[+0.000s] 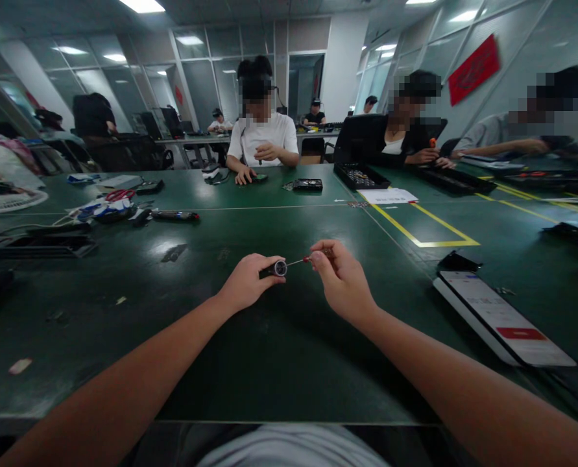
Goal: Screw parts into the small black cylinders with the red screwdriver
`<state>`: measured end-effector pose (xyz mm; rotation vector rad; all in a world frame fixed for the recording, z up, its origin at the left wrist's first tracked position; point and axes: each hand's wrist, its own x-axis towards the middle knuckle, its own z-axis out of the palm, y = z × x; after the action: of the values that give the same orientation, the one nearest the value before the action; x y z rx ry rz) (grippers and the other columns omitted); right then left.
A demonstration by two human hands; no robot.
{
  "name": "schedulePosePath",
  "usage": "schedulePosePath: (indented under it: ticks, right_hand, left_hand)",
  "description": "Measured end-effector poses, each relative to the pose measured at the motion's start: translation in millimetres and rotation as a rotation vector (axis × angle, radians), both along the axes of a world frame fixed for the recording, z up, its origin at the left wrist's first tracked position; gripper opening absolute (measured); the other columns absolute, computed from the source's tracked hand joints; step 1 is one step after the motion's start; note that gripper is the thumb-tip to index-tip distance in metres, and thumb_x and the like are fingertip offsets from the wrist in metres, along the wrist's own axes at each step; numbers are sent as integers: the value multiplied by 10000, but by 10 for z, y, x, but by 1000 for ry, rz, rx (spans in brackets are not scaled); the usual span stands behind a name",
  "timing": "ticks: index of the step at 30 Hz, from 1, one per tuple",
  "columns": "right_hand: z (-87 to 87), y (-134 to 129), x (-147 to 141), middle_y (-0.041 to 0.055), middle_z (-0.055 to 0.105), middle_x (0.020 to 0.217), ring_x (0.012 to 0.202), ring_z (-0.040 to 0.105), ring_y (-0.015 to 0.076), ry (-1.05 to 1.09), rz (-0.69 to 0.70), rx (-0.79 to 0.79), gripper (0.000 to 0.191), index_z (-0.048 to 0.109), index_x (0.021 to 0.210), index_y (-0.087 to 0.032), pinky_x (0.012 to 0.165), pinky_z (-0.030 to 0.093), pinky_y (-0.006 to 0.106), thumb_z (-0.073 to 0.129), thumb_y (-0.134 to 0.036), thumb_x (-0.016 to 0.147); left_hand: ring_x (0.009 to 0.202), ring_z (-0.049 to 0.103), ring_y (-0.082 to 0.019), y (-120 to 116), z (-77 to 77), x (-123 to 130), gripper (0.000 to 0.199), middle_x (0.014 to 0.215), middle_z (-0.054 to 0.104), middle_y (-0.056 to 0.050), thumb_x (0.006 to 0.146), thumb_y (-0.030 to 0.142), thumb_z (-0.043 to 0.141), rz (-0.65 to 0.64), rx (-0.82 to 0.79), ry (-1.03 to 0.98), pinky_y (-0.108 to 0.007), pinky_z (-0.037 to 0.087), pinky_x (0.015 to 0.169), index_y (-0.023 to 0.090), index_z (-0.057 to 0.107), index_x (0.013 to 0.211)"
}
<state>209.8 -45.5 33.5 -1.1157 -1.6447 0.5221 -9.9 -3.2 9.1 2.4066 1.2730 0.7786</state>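
Observation:
My left hand (246, 282) grips a short black cylinder (274, 268) with a round, silver-rimmed end turned toward me; it looks like a small flashlight, though its kind is not certain. In my right hand (340, 275), thumb and fingers pinch the red handle of a thin screwdriver (299, 261). Its metal shaft points left, and the tip meets or nearly meets the side of the cylinder. Both hands are above the green table (289, 363), in front of my body. My left fingers partly cover the cylinder's body.
To the right, a phone (507, 318) lies on a white box, near a small black part (458, 261). Red scissors (119, 195) and a dark pen-like tool (176, 216) are at the left. A person in white (264, 139) works opposite; black trays (359, 176) stand farther right.

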Motion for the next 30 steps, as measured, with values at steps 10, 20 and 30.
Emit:
schedulePosePath:
  ticks: [10,20,30]
  right_hand:
    - [-160,308,63,-20,521,634,558,528,168,558,109,-403,327,556,829,-235,702,563,405,511,-543,925]
    - [-124,270,20,15,637,799,688,611,156,510,59,-246,311,597,934,-209,699,538,339,581,-519,908]
    - [-31,74,14,5,626,735,658,583,155,205,93,-49,339,644,942,-221,626,468,305,457,-495,1008]
  left_hand:
    - [1187,607,-244,27,25,22,394,1243,705,-48,904,344,704,-44,131,34,-528,286,1187,272,644,1287]
    - [1205,600,-263,41,-4,-1,434,1304,681,-41,891,402,712,-18,38,9,-555,271,1195,291,633,1303]
    - [1077,662,-240,-11,4,21,354,1175,725,-31,864,364,741,-7,-87,-129,-386,500,967,258,692,1198]
